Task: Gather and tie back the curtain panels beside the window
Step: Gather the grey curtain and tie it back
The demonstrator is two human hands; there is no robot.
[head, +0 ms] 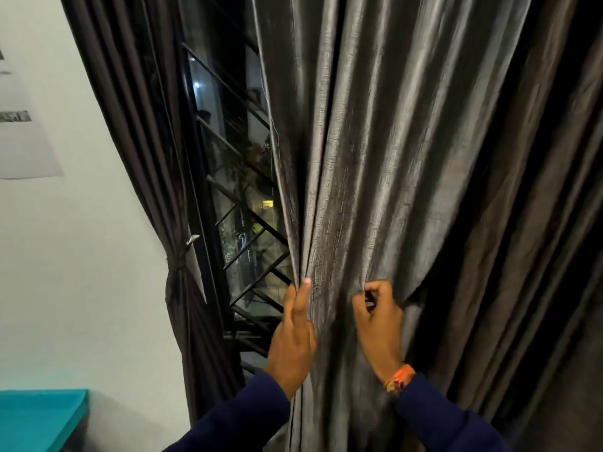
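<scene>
A wide dark grey curtain panel [408, 177] hangs in front of me in loose folds. My left hand [293, 334] holds its left edge, thumb lying up along the front of the fabric and fingers behind it. My right hand [378, 324] pinches a fold of the same panel a little to the right, fingers curled. A second dark curtain panel [153, 177] hangs at the left of the window, cinched at its waist by a thin tie [177, 268].
Between the panels shows the window [238, 177] with black diagonal bars and a dark night view. A white wall [81, 256] with a paper sheet [23, 138] lies to the left. A teal surface [39, 415] juts in at lower left.
</scene>
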